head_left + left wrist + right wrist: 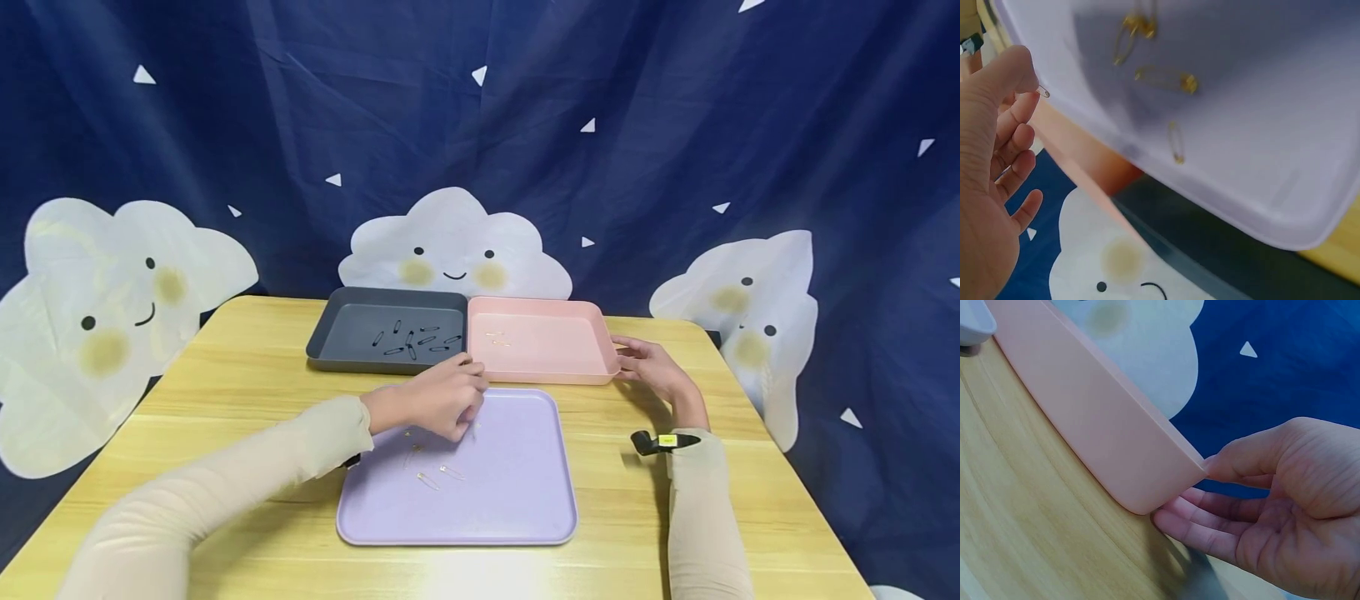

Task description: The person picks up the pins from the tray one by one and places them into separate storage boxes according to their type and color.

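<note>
Over the far side of the lilac tray (517, 500) is my left hand (446, 398). Its thumb and forefinger pinch a gold safety pin (1044, 92), small in the left wrist view. Several more gold safety pins (427, 481) lie on the lilac tray, partly screened by that hand in the head view. My right hand (654, 367) grips the right end of the pink tray (555, 333), with the thumb at the rim and the fingers low against the outer wall (1172, 478). A few gold safety pins (498, 342) lie inside the pink tray.
A dark grey tray (348, 329) stands against the pink tray's left side and holds several black safety pins (410, 337). All three trays rest on a wooden table (622, 517). Behind it hangs a dark blue curtain (420, 100) with clouds and white triangles.
</note>
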Demonstrator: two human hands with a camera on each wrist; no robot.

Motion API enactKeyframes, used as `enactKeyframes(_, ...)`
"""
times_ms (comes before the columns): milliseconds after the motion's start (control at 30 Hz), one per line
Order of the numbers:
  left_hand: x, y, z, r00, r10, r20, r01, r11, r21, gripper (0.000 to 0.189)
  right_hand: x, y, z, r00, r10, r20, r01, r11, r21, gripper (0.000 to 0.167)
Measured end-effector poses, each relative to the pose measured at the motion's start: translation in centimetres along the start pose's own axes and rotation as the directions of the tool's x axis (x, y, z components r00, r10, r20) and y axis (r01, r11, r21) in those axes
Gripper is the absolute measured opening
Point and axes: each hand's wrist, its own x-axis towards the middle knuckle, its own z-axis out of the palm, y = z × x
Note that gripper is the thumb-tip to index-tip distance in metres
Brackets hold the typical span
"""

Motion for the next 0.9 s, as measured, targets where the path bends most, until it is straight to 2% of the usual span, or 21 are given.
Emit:
enactKeyframes(133, 1.0, -0.8, -0.9, 1.000, -0.008, -0.020, 0.009, 1.000, 0.030, 0.013, 0.1, 0.1, -0.1, 1.000, 0.001, 0.004, -0.001, 1.000, 0.001, 0.056)
enactKeyframes(433, 3.2, -2.8, -2.8, 0.993, -0.026, -0.116, 0.037, 0.995, 0.092, 0.008, 0.4, 0.3, -0.2, 1.000, 0.000, -0.001, 0.000, 1.000, -0.008, 0.055)
enactKeyframes(600, 4.2, -3.7, -3.2, 0.989, -0.049, -0.141, 0.063, 0.993, 0.098, 0.011, 0.5, 0.3, -0.3, 1.000, -0.005, 0.004, 0.005, 1.000, -0.012, 0.055)
enactKeyframes(900, 6.1, -5.1, -3.0, 0.985, -0.112, -0.131, 0.125, 0.988, 0.092, 0.005, 0.4, 0.4, -0.4, 1.000, -0.004, 0.008, 0.004, 1.000, 0.004, 0.054)
